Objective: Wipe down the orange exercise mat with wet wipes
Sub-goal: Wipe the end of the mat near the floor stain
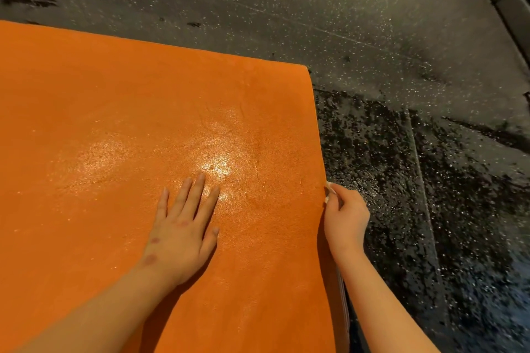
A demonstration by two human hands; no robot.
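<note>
Forearms low at 6 o'clock; orange textured foam exercise mat (114, 94) spreads from 9 o'clock to centre.
Flat, straight-fingered left hand (183, 221) presses mat; right hand (345, 218) at 4 o'clock curls round white wet wipe (328, 190) at mat's edge. Risk: wipe drags onto speckled black rubber floor (401, 66), carries grit back.

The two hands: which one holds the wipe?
The right hand, pinching a white wipe at the edge of the orange mat; the left hand lies flat on it, fingers spread.
</note>
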